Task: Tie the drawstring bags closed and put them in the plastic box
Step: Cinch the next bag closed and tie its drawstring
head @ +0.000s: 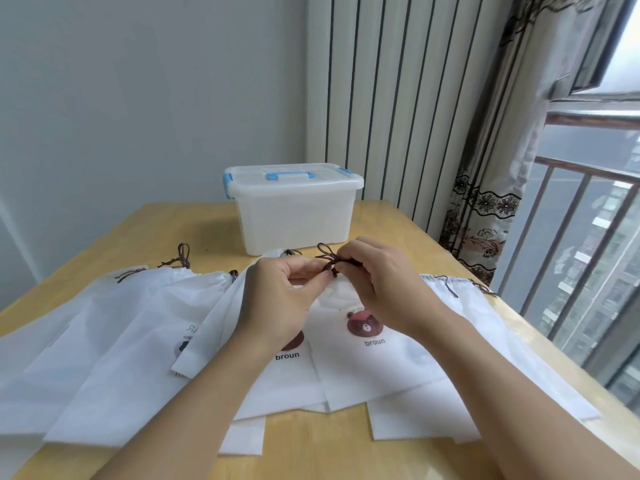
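Observation:
Several white drawstring bags with brown cords lie spread over the wooden table [346, 455]. The bag with a brown bear print [367, 344] lies in the middle, its neck gathered. My left hand [277, 299] and my right hand [384, 289] meet above that neck, and both pinch its brown drawstring [329, 259], whose loops stick up between the fingers. The translucent plastic box [294, 216], with blue latches and a blue handle, stands behind the hands with its lid on.
More bags [114, 341] overlap to the left, and another bag [460, 306] lies to the right. A curtain [491, 209] and a window railing [571, 237] border the table's right side. A wall stands behind the box.

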{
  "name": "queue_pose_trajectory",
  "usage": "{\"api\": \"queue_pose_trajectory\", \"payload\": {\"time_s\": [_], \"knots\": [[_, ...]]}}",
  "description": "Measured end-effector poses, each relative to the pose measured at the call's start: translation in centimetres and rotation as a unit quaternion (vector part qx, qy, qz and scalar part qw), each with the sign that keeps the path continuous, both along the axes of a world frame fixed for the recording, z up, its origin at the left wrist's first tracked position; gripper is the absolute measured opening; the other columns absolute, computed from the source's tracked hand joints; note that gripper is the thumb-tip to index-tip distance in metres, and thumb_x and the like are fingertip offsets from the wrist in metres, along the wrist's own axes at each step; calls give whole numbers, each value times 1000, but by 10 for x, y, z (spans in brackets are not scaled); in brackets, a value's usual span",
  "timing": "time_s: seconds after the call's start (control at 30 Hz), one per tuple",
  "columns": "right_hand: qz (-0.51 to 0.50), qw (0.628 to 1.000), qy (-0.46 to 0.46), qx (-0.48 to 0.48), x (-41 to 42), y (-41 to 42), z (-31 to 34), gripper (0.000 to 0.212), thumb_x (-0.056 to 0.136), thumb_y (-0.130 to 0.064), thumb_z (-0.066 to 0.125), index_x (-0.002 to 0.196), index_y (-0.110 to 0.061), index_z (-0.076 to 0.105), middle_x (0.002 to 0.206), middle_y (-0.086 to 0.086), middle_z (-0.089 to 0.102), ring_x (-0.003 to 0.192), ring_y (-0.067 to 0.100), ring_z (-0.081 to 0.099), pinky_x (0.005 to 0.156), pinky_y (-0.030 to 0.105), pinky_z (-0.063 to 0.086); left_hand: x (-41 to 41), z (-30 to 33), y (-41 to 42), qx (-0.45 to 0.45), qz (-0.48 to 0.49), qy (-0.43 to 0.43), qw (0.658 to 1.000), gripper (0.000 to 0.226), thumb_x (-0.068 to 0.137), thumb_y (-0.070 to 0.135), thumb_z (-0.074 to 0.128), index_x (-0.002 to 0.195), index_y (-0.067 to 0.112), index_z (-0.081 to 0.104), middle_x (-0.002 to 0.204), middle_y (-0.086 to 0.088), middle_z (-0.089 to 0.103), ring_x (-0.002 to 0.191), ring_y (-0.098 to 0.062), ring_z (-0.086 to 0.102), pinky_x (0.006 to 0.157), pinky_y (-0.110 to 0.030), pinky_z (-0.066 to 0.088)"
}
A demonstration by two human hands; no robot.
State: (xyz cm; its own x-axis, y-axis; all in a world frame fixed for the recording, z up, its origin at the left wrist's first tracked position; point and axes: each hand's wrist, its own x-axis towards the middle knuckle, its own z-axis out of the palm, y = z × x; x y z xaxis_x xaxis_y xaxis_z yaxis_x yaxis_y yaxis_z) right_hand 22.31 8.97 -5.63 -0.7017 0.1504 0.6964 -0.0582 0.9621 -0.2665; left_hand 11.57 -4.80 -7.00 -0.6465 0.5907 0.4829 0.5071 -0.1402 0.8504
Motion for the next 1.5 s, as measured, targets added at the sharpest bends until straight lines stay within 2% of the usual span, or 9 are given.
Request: {"api": "queue_pose_trajectory", "payload": {"time_s": [0.3,0.4,0.53,0.67,0.8,0.93,1.07,1.3,1.5], "knots": [[-13,1000,-13,5,2,1,1,9,96,-12,58,92,-8,65,80,-1,57,66,12,45,59,14,34,0,10,-4,-19,23,16,999,26,80,3,70,91,26,73,67,13,67,71,-3,63,76,-10,48],[-7,999,-32,14,2,0,0,9,97,-12,59,92,-8,65,79,-2,54,65,12,43,60,14,34,3,12,-8,-51,80,155,983,19,75,5,68,83,21,75,66,9,66,72,-8,61,66,-8,43],[0,999,-34,10,1,-3,1,9,96,-11,59,92,-7,66,79,-1,55,66,12,43,61,13,35,-2,7,-7,-83,160,307,935,5,73,13,67,69,15,69,65,5,60,67,-18,55,60,-29,45],[12,999,-21,-23,3,-4,4,9,97,-8,60,90,-7,65,76,0,57,67,6,48,62,12,34,3,11,-8,-49,116,147,981,14,74,25,63,61,19,62,62,11,60,62,-5,53,58,-17,40],[17,998,-20,-53,3,-7,5,11,97,-8,62,87,-7,65,70,-2,56,63,6,46,59,14,32,0,14,0,-56,-8,-125,991,32,72,31,47,67,0,41,69,-5,39,66,-15,35,65,-32,29],[14,988,-35,-152,4,-2,5,16,98,-11,61,83,-12,65,57,-11,45,54,8,39,54,18,27,1,11,-6,-101,56,62,991,28,79,30,38,58,12,32,66,6,39,64,-12,37,59,-26,26],[48,967,-51,-244,4,1,5,20,97,-21,60,78,-17,63,58,-10,43,55,13,37,56,31,31,-3,7,-7,-74,104,140,982,16,79,38,52,73,24,54,82,11,53,81,-5,51,67,-11,33],[57,958,-83,-269,1,-3,2,21,99,-14,61,80,-8,67,57,-13,46,50,6,36,54,20,29,12,6,-7,44,100,369,923,12,78,20,72,88,14,69,85,4,61,80,-21,57,74,-37,49],[84,945,-92,-304,0,-1,1,18,100,-11,60,88,-2,69,64,-3,48,51,7,35,52,19,30,2,1,-4,24,64,279,958,24,77,16,72,100,16,77,91,6,70,82,-10,66,74,-30,55]]}}
